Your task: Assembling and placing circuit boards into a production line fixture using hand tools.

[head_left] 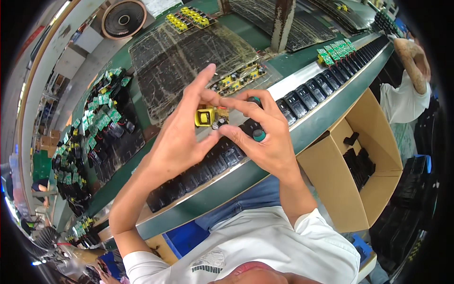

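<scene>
Between my two hands is a small circuit board point(222, 113) with a yellow-wrapped transformer point(204, 118) and small round capacitors. My left hand point(182, 120) holds its left side, thumb below and index finger stretched upward. With thumb and fingertips, my right hand point(265, 130) grips the board's right side. A tool with dark and green handles point(258, 135) lies within my right hand; its working end is hidden, so I cannot tell its kind. Beneath my hands runs a row of black plastic housings point(208, 169) along the bench edge.
More housings point(314, 90) continue to the right, some with green boards point(336, 51). Wired boards are heaped point(101, 113) at left. A dark mat point(163, 61) lies beyond, with yellow-topped boards point(189, 19). An open carton point(331, 180) holds black parts. Another person point(409, 92) is at far right.
</scene>
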A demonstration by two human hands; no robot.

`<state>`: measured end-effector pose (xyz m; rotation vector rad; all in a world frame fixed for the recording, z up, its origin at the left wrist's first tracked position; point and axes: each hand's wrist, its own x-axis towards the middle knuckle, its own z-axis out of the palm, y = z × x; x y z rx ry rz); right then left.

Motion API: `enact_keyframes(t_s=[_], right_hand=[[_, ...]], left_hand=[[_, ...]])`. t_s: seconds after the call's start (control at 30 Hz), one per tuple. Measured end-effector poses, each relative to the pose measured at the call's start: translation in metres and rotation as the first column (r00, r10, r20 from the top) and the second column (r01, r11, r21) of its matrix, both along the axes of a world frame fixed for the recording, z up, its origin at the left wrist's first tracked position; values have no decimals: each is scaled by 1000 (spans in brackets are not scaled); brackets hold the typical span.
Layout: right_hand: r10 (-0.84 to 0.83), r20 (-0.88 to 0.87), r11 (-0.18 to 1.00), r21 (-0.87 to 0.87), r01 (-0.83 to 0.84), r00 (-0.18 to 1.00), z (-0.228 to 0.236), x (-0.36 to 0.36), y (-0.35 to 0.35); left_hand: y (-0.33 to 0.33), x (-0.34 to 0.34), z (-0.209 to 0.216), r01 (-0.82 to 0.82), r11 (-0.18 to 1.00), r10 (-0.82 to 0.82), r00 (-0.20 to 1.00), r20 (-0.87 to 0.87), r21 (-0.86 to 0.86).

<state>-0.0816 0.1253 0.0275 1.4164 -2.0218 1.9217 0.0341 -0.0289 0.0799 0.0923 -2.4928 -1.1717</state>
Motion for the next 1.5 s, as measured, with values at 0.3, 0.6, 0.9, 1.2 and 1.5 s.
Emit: enact_keyframes(t_s=[0.3,0.6,0.9,1.2,1.5], right_hand=[[68,-131,989,-123,-84,989,-6,17,3],[332,-8,901,-294,-319,943,-7,17,0],[577,597,813,-487,-319,557,-10,37,-12],[543,602,838,-434,-330,586,-17,46,-5],[509,470,829,-492,-264,721,-23,58,-13]], left_hand=[[12,35,20,79,943,-72,997,33,-323],[0,43,7,180,822,-231,972,29,540],[14,50,-41,313,360,-292,933,-212,879],[39,63,-4,-10,979,28,996,-86,203],[48,62,-16,-147,956,218,934,-282,253]])
